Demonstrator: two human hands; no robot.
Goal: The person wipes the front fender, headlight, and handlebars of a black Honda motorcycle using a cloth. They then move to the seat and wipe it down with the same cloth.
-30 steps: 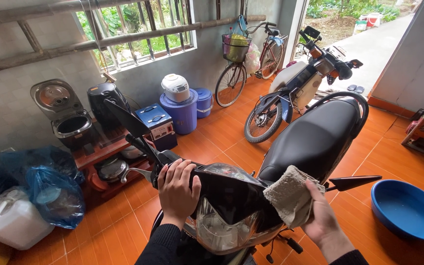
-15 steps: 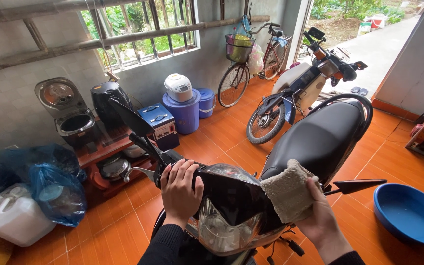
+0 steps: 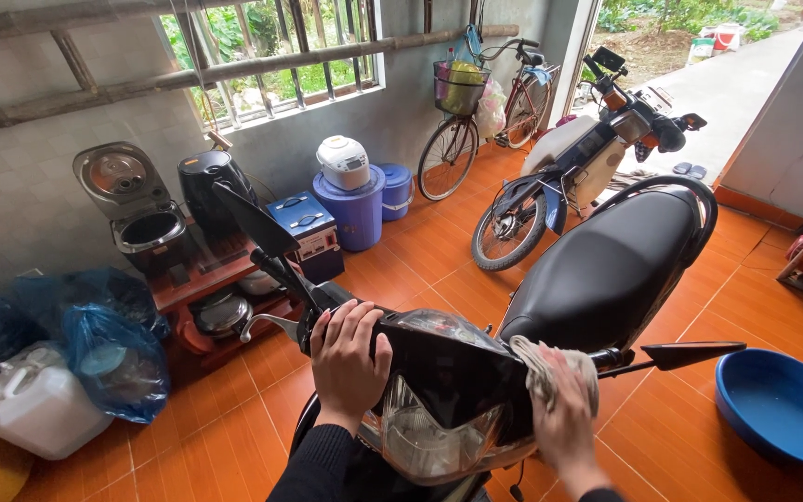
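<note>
Holding the motorbike's front steady, the left hand [image 3: 350,358] is curled shut around the left handlebar grip, just beside the black mirror stalk [image 3: 276,256]. The right hand [image 3: 564,418] is closed on a grey rag [image 3: 550,372] and presses it flat on the right end of the black front cover [image 3: 457,367], just above the headlight [image 3: 429,437]. So the rag is on the right side of the bike's head, under the right hand, and that hand is the nearer one to it. The left hand is well apart, on the other side of the cover.

The black motorbike [image 3: 606,270] points its long way from the person's body out toward the open door, with the seat stretching away in front of the hands.

It stands on an orange tile floor [image 3: 401,279]. A blue basin [image 3: 778,409] sits on the floor near the right side. Blue bags [image 3: 109,358] and a white jug [image 3: 39,409] sit at the left. A second motorbike [image 3: 573,172] and a bicycle [image 3: 476,112] stand farther off by the grey wall and window.
</note>
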